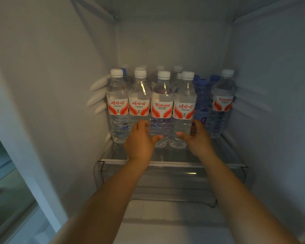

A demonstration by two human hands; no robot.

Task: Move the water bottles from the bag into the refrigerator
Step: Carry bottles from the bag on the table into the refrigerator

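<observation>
Several clear water bottles with white caps and red-and-white labels stand upright on the glass refrigerator shelf (pixel 171 163). Both of my hands reach to the front row. My left hand (pixel 141 138) is cupped low at the third bottle from the left (pixel 162 110), thumb in front of it, fingers between it and the second bottle (pixel 139 103). My right hand (pixel 195 138) is cupped loosely around the base of the fourth bottle (pixel 184 110), thumb in front, fingers at its right side. Both bottles stand on the shelf. The bag is not in view.
Blue-capped, blue-tinted bottles (pixel 202 97) stand at the right behind the front row, with one more white-capped bottle (pixel 222 103) beside the right wall. A clear drawer (pixel 174 187) sits below the shelf. White fridge walls close in on both sides.
</observation>
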